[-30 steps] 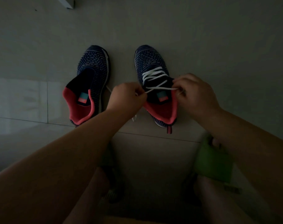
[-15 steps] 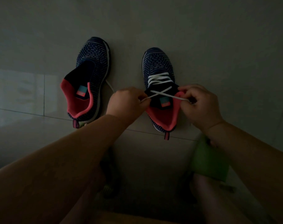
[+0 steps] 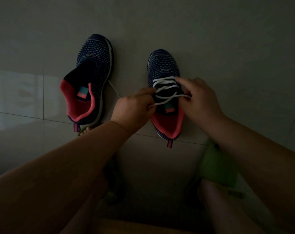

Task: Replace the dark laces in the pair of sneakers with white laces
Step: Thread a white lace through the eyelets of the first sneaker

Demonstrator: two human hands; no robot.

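Note:
Two dark blue knit sneakers with pink-red linings stand side by side on the floor, toes pointing away. The left sneaker [image 3: 92, 78] has no lace. The right sneaker [image 3: 165, 71] carries a white lace [image 3: 167, 95] crossed through several eyelets. My left hand [image 3: 133, 107] pinches one strand of the lace at the shoe's left side, and a loose end trails left across the floor. My right hand [image 3: 200, 100] pinches the other strand at the shoe's right side, fingers over the upper eyelets.
The floor [image 3: 227, 48] is pale glossy tile, dimly lit, with a grout line running under the heels. A green slipper [image 3: 217, 164] on my foot shows below the right sneaker. My legs fill the bottom of the view.
Both hands have shifted forward over the eyelets of the right sneaker. One more crossing of the white lace shows. The view has tilted, so the shoes sit lower in the frame.

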